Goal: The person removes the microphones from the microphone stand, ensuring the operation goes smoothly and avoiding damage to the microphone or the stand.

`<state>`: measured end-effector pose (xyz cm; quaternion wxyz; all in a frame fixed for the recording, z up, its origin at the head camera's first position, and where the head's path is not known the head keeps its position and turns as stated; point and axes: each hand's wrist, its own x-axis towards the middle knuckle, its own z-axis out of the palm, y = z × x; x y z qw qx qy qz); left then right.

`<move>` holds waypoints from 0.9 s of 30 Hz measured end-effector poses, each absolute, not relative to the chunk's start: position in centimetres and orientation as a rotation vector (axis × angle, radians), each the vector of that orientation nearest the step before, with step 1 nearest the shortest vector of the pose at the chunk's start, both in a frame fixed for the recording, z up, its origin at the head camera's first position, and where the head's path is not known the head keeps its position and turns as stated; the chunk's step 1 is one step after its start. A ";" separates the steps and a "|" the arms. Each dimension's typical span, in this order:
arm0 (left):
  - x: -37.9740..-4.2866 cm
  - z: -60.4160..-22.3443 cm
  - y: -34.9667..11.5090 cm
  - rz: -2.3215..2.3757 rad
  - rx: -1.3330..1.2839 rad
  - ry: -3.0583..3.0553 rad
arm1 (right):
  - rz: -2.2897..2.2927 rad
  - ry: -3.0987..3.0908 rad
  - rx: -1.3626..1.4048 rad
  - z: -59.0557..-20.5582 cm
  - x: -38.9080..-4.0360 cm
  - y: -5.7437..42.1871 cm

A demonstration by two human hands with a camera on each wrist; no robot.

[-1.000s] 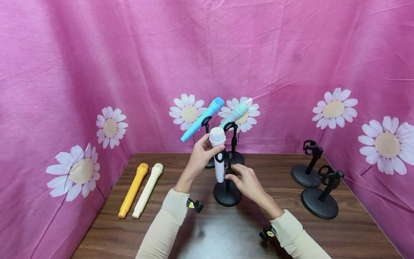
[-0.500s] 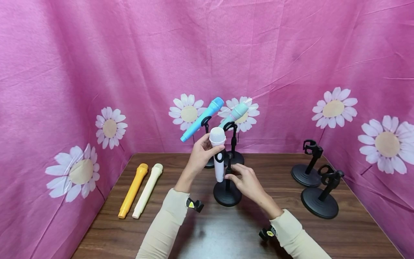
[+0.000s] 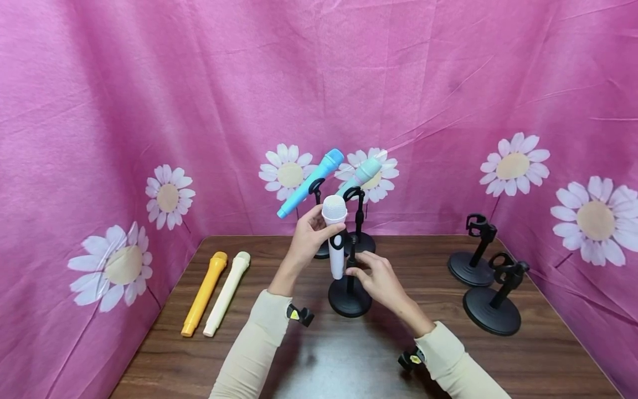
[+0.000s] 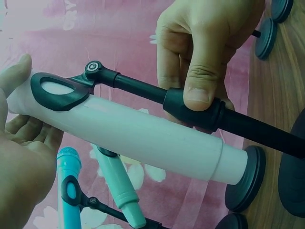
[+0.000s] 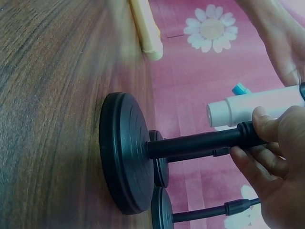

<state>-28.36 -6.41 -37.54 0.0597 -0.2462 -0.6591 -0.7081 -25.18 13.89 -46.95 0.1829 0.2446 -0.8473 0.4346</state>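
Observation:
A white microphone (image 3: 336, 255) sits in the clip of a black microphone stand (image 3: 350, 302) at the middle of the table. My left hand (image 3: 305, 244) holds the microphone near its head, thumb in front and fingers behind. In the left wrist view the clip's black ring (image 4: 59, 91) goes round the microphone body, which tilts along the stand's pole. My right hand (image 3: 381, 280) pinches the collar (image 4: 193, 109) on the pole between thumb and fingers. The right wrist view shows the stand's round base (image 5: 125, 152) on the table.
Behind, a blue microphone (image 3: 311, 183) and a mint-green microphone (image 3: 366, 172) rest in stands. Orange (image 3: 204, 293) and cream (image 3: 226, 293) microphones lie at left. Two stands without microphones, one farther back (image 3: 471, 269) and one nearer (image 3: 492, 310), stand at right. A pink flowered curtain (image 3: 399, 83) surrounds the table.
Both hands keep their hold on the white microphone and the stand's collar. The whole view shifts very slightly; nothing else visibly moves.

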 end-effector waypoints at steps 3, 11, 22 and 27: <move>-28.4 -37.4 -6.4 -2.148 -0.742 -1.976 | 1.236 -2.395 0.686 -46.7 -25.1 13.8; -28.4 -36.6 -6.4 -2.137 -0.743 -1.972 | 1.231 -2.403 0.673 -46.6 -25.0 13.7; -28.4 -35.9 -6.4 -2.157 -0.844 -1.912 | 1.210 -2.390 0.681 -46.6 -25.1 13.7; -28.6 -35.8 -6.3 -2.170 -0.871 -1.892 | 1.205 -2.398 0.678 -46.6 -25.1 13.8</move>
